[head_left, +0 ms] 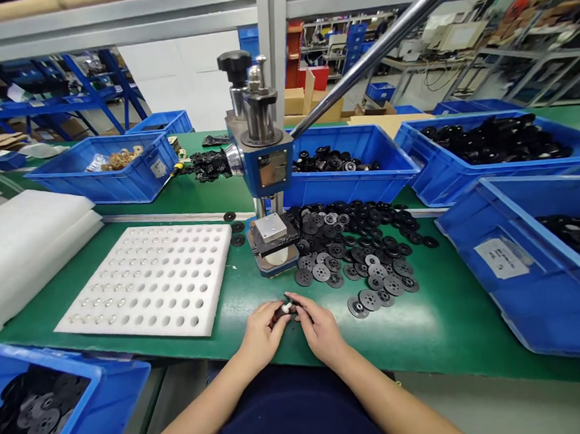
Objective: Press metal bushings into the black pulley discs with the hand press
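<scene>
Just in front of my body, over the green table, both hands pinch a small black and white part (287, 307). A dark piece shows at my left fingertips and a dark disc-like edge at my right, with a whitish piece between them; fingers cover much of it. My left hand (262, 333) is closed on its left side. From the right, my right hand (321, 329) grips it with thumb and fingers. Beyond the hands stands a blue hand press (266, 172) with a metal block (271, 226) at its base. Loose black discs (368, 299) are heaped to the right.
A white foam tray (216, 293) with rows of holes, some holding small pale parts, lies left. Blue bins stand behind (342, 186), at the right (469, 258) and lower left (118, 391). White foam sheets (31, 252) are stacked left. The press's long lever (373, 58) slants up right.
</scene>
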Available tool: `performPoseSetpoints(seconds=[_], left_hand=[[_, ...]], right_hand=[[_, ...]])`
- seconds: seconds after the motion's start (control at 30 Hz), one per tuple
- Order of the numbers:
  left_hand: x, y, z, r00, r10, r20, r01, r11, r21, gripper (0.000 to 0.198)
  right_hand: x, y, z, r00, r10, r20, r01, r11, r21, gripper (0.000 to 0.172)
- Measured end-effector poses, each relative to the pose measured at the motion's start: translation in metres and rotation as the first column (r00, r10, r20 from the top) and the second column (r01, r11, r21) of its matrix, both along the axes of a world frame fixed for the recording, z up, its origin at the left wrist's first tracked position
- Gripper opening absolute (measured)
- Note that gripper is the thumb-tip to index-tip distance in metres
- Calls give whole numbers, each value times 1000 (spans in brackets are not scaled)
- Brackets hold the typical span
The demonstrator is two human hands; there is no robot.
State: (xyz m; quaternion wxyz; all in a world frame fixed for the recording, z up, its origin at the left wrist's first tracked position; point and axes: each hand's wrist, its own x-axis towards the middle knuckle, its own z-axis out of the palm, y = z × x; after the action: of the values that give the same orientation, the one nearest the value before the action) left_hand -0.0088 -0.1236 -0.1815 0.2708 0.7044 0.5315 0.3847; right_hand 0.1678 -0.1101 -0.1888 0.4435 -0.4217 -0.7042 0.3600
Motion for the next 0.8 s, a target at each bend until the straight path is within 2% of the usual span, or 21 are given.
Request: performPoseSetpoints(seconds=[0.13, 0.4, 0.63, 0.8], left_hand=[[-6, 1, -6, 1000, -28, -2, 28, 1000, -4, 27], [-9, 3, 10, 1000, 21, 13, -21, 1000, 13, 25], [-5, 2, 17, 996, 81, 43, -82, 996, 23, 23], [-5, 2, 18, 999, 34, 40, -36, 999, 32, 22]], right_hand=[[0, -1, 2, 997, 58, 46, -64, 990, 128, 41], [-3, -1, 29, 989, 118, 88, -137, 958, 250, 55], [0, -7, 33, 971, 172, 168, -205, 957, 203, 65], [5, -17, 30, 956, 181, 230, -215, 967, 135, 70]])
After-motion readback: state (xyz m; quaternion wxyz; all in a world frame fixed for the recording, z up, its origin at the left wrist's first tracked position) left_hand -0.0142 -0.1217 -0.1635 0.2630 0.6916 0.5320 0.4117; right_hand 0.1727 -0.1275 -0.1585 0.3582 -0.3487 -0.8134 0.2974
